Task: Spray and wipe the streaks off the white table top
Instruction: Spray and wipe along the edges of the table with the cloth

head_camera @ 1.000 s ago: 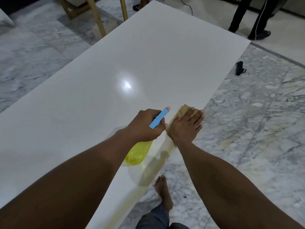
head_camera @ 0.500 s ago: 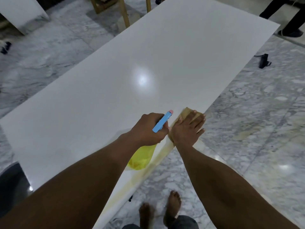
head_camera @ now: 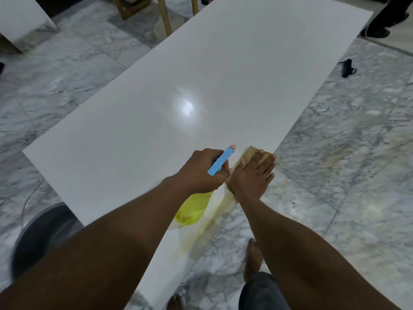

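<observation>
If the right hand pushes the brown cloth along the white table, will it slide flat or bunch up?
It probably slides flat: the flat right hand presses most of the cloth. Being soft, its uncovered end may fold. The glossy table likely gives little drag.

reaches forward with both bare arms, almost straight and close together. curls the left hand (head_camera: 201, 173) tight round the top of the spray bottle (head_camera: 194, 209), knuckles up. rests the right hand (head_camera: 250, 177) flat and palm down on the cloth (head_camera: 251, 152), fingers straight and a little spread, thumb side just beside the left hand, too close to tell if touching.
</observation>
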### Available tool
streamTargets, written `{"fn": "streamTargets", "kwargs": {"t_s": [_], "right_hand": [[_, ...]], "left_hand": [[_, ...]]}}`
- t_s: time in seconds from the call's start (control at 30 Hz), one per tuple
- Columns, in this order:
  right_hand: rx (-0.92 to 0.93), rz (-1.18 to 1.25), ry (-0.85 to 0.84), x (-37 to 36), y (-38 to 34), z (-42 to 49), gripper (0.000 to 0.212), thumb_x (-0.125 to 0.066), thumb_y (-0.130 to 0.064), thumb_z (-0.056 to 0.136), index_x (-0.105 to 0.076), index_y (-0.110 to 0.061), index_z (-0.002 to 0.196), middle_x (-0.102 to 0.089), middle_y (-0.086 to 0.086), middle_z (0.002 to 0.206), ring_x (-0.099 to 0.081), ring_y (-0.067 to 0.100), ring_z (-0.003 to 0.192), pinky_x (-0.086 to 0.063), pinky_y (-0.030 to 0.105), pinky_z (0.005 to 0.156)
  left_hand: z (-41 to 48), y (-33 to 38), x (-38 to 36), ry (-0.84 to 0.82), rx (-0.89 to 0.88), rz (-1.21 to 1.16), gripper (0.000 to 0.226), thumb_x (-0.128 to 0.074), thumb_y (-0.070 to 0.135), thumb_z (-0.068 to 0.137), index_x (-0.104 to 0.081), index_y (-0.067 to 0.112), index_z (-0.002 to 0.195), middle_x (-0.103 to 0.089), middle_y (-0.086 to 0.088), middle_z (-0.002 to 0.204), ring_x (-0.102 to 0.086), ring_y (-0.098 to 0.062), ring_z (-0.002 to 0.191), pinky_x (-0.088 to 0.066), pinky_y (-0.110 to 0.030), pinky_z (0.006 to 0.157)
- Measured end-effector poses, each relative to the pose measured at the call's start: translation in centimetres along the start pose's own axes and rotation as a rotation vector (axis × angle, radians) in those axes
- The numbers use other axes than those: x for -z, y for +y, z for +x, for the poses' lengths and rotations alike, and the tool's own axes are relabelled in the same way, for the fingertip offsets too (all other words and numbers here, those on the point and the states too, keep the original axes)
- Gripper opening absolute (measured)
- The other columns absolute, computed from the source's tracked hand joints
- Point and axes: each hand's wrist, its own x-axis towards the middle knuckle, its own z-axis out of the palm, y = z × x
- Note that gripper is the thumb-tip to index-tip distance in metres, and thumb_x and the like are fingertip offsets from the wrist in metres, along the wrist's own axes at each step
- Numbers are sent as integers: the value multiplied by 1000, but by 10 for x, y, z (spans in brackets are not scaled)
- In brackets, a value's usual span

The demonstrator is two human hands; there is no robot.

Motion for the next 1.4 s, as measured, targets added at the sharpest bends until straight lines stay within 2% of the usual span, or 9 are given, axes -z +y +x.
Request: {"fn": "streamTargets", "kwargs": {"t_s": [0.13, 0.3, 0.47, 0.67, 0.8, 0.93, 1.1, 1.3, 1.4], "right_hand": [[-26, -18, -5, -18, -1, -61, 67, -16, -48, 103, 7, -17, 158, 10, 20, 165, 4, 35, 153, -7, 55, 123], [-36, 8, -3, -34, -10, -128, 66, -13, -48, 103, 12, -20, 157, 17, 15, 165, 12, 31, 153, -1, 54, 124], [-49, 10, 13, -44, -17, -191, 65, -14, -47, 103, 10, -19, 158, 15, 14, 165, 9, 31, 154, -3, 53, 124], [-67, 38, 16, -57, -21, -248, 65, -15, -46, 102, 8, -21, 158, 14, 13, 166, 9, 30, 154, -3, 55, 123], [-66, 61, 25, -65, -24, -285, 65, -16, -46, 102, 7, -21, 158, 13, 14, 166, 9, 30, 154, -6, 54, 123], [-50, 134, 48, -77, -30, -337, 65, -17, -45, 102, -6, -15, 159, 2, 20, 166, -4, 36, 153, -17, 54, 122], [65, 162, 76, -88, -27, -389, 64, -16, -36, 104, -20, 4, 154, -7, 37, 159, -3, 46, 151, -20, 56, 121], [118, 159, -124, -77, -16, -414, 92, -63, -17, 85, -7, -1, 156, 14, 32, 160, 1, 46, 151, -41, 45, 108], [140, 64, -278, -61, -12, -432, 108, -66, -6, 85, 16, -12, 155, 32, 21, 158, -9, 40, 152, -51, 35, 93]], "left_hand": [[-47, -36, 5, -48, -40, 22, 15, -67, 21, 101, -66, 9, 92, -72, -16, 92, -75, -38, 82, -62, -49, 79], [-99, -82, 14, -64, -83, 16, 20, -68, 21, 99, -61, 21, 81, -73, -7, 89, -79, -22, 67, -53, -13, 54], [-136, -114, 17, -75, -149, 81, 15, -68, 20, 99, -64, 14, 86, -74, -10, 89, -79, -27, 71, -63, -37, 71], [-171, -142, 18, -67, -205, 78, 14, -69, 21, 98, -66, 11, 88, -74, -11, 88, -77, -32, 77, -63, -46, 77], [-189, -155, 20, -63, -207, 56, 15, -69, 22, 99, -67, 9, 92, -73, -14, 90, -79, -32, 75, -62, -30, 64], [-205, -166, 21, -64, -184, 66, 16, -69, 22, 99, -67, 7, 93, -74, -13, 90, -79, -32, 76, -63, -38, 72], [-222, -173, 28, -97, -129, 2, 17, -69, 24, 101, -67, 9, 92, -73, -7, 86, -80, -20, 63, -55, -16, 55], [-225, -168, 34, -85, -119, 18, 16, -68, 26, 101, -67, 11, 96, -75, -5, 86, -80, -16, 61, -54, -15, 56], [-226, -159, 32, -102, -110, 16, 14, -68, 26, 100, -66, 14, 93, -75, -4, 86, -80, -16, 61, -53, -14, 56]]}}
